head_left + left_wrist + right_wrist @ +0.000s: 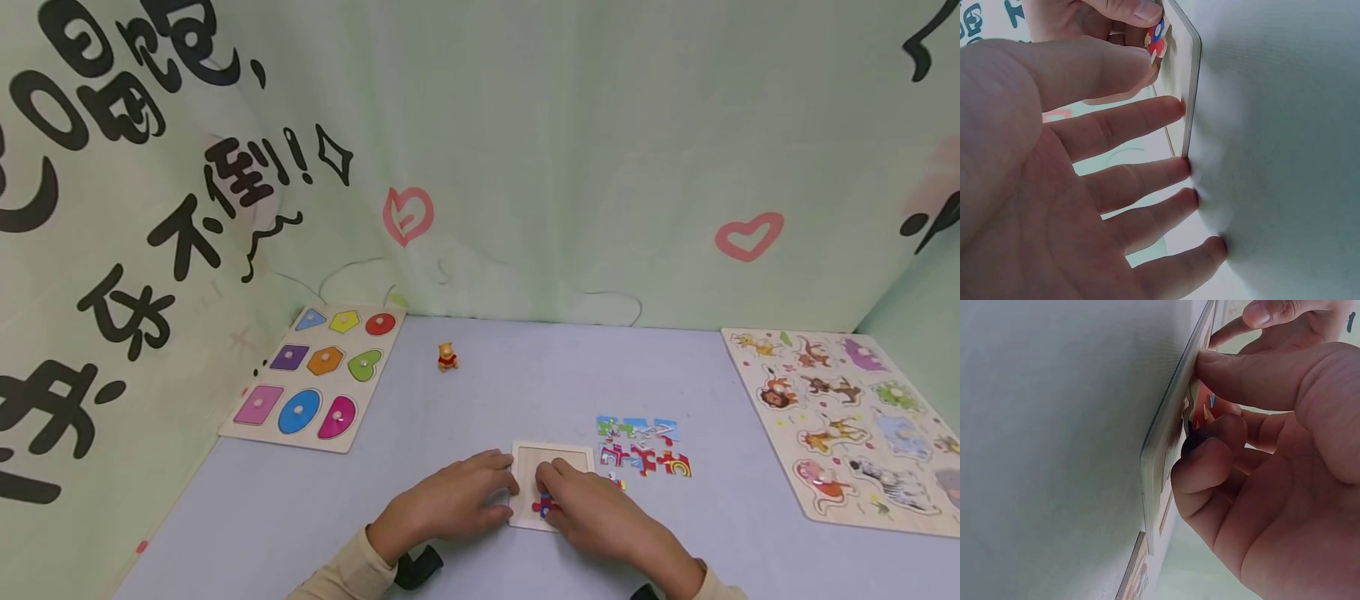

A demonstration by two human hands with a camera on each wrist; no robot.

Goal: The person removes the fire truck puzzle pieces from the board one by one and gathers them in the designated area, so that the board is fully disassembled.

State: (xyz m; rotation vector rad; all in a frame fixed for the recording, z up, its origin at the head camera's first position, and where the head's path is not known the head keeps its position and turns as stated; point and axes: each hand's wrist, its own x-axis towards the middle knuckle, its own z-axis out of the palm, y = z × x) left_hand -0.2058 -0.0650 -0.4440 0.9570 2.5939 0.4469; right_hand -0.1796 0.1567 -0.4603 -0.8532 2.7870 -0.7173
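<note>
A small wooden puzzle tray lies flat on the table between both hands. Against its left edge rest the fingertips of my left hand, the fingers spread and nearly straight in the left wrist view. My right hand reaches over the tray and pinches a red and blue jigsaw piece low over its base. In the left wrist view the piece shows partly between thumb and fingers. The right wrist view has the thumb close to the tray's rim. How far the piece touches the base is hidden.
Several loose jigsaw pieces lie right of the tray. A shape board stands back left, an animal board at right. Farther back is a small bear figurine. A curtain hangs behind the table.
</note>
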